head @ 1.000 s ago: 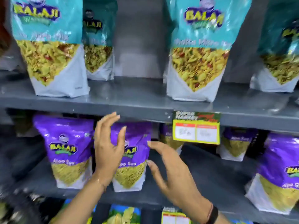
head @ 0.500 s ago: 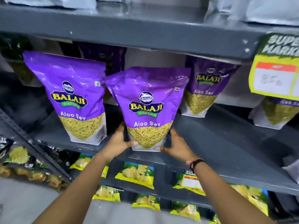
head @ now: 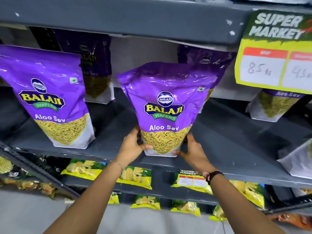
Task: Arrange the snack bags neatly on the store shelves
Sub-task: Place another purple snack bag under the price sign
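Observation:
A purple Aloo Sev bag (head: 166, 102) stands upright at the front of the grey shelf (head: 236, 149). My left hand (head: 133, 146) grips its lower left corner and my right hand (head: 190, 149) grips its lower right corner. A second purple Aloo Sev bag (head: 49, 98) stands to the left, apart from it. More purple bags stand further back: one at rear left (head: 96, 71), one partly hidden behind the held bag (head: 207, 58), one at rear right (head: 273, 105).
A yellow price tag (head: 273, 53) hangs from the upper shelf edge at right. A white-bottomed bag corner (head: 298, 159) shows at the right edge. Yellow-green snack packs (head: 135, 176) lie on the lower shelves, with a small price tag (head: 190, 179) there.
The view dropped from the teal bags to the purple-bag shelf. My open hands closed on the middle bag's bottom corners; since half a second ago it sits slightly further right.

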`<action>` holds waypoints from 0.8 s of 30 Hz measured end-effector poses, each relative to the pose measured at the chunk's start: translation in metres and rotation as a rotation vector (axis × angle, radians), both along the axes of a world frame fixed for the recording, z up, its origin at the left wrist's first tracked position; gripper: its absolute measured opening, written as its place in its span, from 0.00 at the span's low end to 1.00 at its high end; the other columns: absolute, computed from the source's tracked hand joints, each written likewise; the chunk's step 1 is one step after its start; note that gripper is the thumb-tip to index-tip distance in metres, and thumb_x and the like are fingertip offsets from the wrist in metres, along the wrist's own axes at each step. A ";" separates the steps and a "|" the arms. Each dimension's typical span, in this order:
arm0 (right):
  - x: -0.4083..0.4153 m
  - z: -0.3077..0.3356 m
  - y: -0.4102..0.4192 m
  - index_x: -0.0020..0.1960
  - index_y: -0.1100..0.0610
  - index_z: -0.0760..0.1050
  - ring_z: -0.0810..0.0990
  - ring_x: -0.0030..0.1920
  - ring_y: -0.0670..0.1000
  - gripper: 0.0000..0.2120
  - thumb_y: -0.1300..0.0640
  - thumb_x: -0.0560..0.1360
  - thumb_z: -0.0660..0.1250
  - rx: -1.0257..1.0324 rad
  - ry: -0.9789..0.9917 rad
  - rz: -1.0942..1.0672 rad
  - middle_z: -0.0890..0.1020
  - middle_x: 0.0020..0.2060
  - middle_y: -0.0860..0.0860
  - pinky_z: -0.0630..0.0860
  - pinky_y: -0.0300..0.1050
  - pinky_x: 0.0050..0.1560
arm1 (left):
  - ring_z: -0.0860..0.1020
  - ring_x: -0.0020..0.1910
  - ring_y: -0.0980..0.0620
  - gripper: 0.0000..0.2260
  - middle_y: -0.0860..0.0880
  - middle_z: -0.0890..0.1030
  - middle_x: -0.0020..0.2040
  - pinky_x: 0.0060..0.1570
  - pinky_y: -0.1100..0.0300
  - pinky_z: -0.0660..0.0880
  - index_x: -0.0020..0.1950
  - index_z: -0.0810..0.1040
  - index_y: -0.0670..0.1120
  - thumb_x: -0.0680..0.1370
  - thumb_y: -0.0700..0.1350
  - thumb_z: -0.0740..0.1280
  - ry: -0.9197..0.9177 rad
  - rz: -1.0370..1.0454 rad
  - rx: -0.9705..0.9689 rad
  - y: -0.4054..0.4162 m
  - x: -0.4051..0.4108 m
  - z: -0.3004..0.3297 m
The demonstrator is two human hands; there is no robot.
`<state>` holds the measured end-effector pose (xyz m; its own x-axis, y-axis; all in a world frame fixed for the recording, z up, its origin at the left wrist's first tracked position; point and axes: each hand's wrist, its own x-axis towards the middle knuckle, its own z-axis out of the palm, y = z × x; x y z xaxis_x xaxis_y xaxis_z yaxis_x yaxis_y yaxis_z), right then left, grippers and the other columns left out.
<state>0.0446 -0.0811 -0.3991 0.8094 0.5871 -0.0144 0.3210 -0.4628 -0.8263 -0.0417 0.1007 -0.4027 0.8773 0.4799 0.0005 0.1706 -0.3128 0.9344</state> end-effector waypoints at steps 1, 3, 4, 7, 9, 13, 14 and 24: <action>0.002 0.000 -0.010 0.63 0.58 0.62 0.75 0.48 0.51 0.30 0.64 0.66 0.72 -0.001 0.009 -0.016 0.76 0.48 0.49 0.69 0.36 0.43 | 0.78 0.48 0.46 0.25 0.46 0.78 0.48 0.53 0.53 0.74 0.54 0.69 0.46 0.62 0.33 0.74 0.007 -0.014 0.006 -0.009 0.004 0.001; 0.007 0.000 -0.030 0.63 0.59 0.62 0.76 0.50 0.53 0.29 0.64 0.66 0.72 -0.010 0.020 -0.050 0.76 0.48 0.50 0.67 0.34 0.42 | 0.78 0.49 0.46 0.26 0.46 0.78 0.48 0.52 0.54 0.74 0.56 0.70 0.43 0.62 0.33 0.74 0.014 -0.033 0.013 -0.028 0.012 0.002; 0.009 0.000 -0.040 0.62 0.59 0.62 0.77 0.52 0.54 0.29 0.64 0.66 0.72 -0.016 0.018 -0.064 0.77 0.49 0.51 0.67 0.33 0.43 | 0.78 0.49 0.46 0.26 0.46 0.78 0.48 0.52 0.54 0.74 0.56 0.70 0.42 0.61 0.34 0.74 0.010 -0.038 0.018 -0.037 0.016 0.002; 0.016 0.000 -0.066 0.63 0.59 0.62 0.76 0.58 0.58 0.30 0.64 0.66 0.72 -0.046 -0.018 -0.102 0.80 0.56 0.57 0.65 0.33 0.42 | 0.78 0.49 0.46 0.26 0.45 0.78 0.48 0.50 0.57 0.73 0.56 0.70 0.42 0.62 0.34 0.74 0.007 -0.061 0.033 -0.062 0.026 0.005; 0.020 -0.002 -0.080 0.64 0.58 0.62 0.76 0.58 0.59 0.30 0.64 0.66 0.72 -0.067 -0.037 -0.115 0.80 0.57 0.58 0.65 0.35 0.41 | 0.77 0.48 0.48 0.25 0.47 0.77 0.48 0.48 0.59 0.71 0.57 0.70 0.42 0.63 0.35 0.74 0.016 -0.075 0.046 -0.076 0.030 0.007; 0.022 -0.007 -0.099 0.62 0.56 0.62 0.76 0.59 0.59 0.29 0.62 0.66 0.72 -0.077 -0.019 -0.140 0.80 0.57 0.58 0.67 0.42 0.46 | 0.77 0.48 0.47 0.24 0.47 0.77 0.47 0.48 0.58 0.71 0.56 0.70 0.43 0.63 0.34 0.74 0.023 -0.092 0.039 -0.094 0.033 0.007; 0.023 -0.008 -0.102 0.62 0.56 0.62 0.76 0.59 0.59 0.28 0.62 0.66 0.72 -0.068 -0.017 -0.142 0.80 0.57 0.57 0.67 0.41 0.46 | 0.77 0.48 0.47 0.24 0.46 0.78 0.48 0.49 0.57 0.72 0.56 0.70 0.43 0.63 0.34 0.74 0.025 -0.093 0.035 -0.097 0.034 0.007; 0.024 -0.009 -0.114 0.61 0.57 0.63 0.76 0.59 0.58 0.26 0.62 0.67 0.71 -0.045 -0.001 -0.117 0.79 0.58 0.57 0.72 0.48 0.55 | 0.76 0.49 0.49 0.25 0.48 0.76 0.49 0.50 0.59 0.71 0.57 0.69 0.43 0.64 0.33 0.73 0.023 -0.110 0.001 -0.110 0.033 0.010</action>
